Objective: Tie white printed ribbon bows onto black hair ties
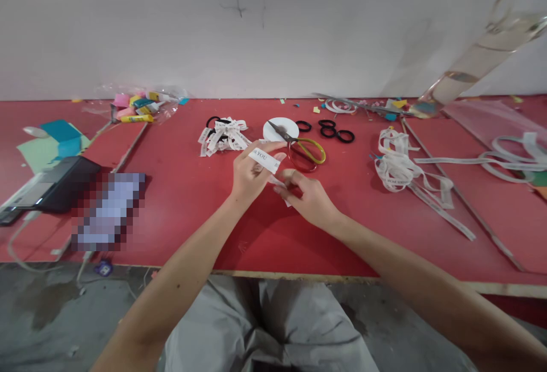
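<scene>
A white ribbon (265, 160) printed with dark letters reading "YOU" lies across the fingers of my left hand (247, 177), which is closed on it. My right hand (311, 198) pinches a lower stretch of the same ribbon between thumb and fingers, close beside the left. Just beyond both hands are scissors (316, 150) with yellow-green and red handles, their blades over a white disc (280, 129). To the left of the disc sits a pile of printed ribbon pieces (224, 135) with black rings among them.
Several loose black rings (333, 130) lie right of the disc. A tangle of white ribbon (395, 167) is at the right, near a tilted clear bottle (465, 70). On the left are a phone (111, 209), a black device (64, 184) and a bag of colourful bits (139, 104).
</scene>
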A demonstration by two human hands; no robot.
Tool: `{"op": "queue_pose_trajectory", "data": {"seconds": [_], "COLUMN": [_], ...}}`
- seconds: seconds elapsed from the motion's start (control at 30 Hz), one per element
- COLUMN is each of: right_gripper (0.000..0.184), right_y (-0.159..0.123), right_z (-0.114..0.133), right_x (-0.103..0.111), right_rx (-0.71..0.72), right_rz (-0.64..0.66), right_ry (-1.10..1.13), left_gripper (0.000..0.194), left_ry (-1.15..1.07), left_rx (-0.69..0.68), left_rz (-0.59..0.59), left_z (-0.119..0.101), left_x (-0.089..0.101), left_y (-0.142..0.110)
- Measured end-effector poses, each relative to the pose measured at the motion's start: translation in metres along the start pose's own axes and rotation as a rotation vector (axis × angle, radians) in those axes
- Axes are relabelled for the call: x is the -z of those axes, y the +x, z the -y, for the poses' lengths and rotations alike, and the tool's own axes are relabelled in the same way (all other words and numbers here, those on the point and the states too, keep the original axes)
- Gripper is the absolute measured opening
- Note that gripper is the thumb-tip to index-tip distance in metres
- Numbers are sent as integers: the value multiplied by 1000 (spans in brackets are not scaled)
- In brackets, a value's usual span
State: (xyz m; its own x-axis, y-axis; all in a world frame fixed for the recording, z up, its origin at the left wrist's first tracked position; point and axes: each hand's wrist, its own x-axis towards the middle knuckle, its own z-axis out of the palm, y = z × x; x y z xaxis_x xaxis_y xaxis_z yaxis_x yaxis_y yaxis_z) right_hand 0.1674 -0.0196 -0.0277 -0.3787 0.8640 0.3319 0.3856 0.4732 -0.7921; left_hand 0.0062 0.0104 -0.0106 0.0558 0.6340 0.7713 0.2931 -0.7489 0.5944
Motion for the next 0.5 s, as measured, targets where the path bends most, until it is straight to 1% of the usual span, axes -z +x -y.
{"op": "queue_pose_trajectory", "data": {"seconds": [0.07,0.1,0.17,0.23,0.37,0.5], "right_gripper": [32,36,30,20,12,8], "right_y": [0,0,-1,-2,-2,-1], "right_z": [1,2,4,7,7,6], "right_x": [0,0,1,2,3,4], "right_rx": [47,81,145,180,210,270], "right_rz": [-140,-204,-270,-293,-344,-378], "right_ry": [35,42,29,-3,-71,-138], "left_gripper": [26,30,35,37,38,37], "left_ry": [52,73,97,102,134,168], "left_rx": [34,57,109,153,194,205], "left_rz": [75,108,152,163,130,108], "left_z": [0,-1,-2,-4,-5,-7], "left_x": [-2,-3,-6,-9,-14,-15], "left_y": [-3,-4,-7,-10,-12,-11]}}
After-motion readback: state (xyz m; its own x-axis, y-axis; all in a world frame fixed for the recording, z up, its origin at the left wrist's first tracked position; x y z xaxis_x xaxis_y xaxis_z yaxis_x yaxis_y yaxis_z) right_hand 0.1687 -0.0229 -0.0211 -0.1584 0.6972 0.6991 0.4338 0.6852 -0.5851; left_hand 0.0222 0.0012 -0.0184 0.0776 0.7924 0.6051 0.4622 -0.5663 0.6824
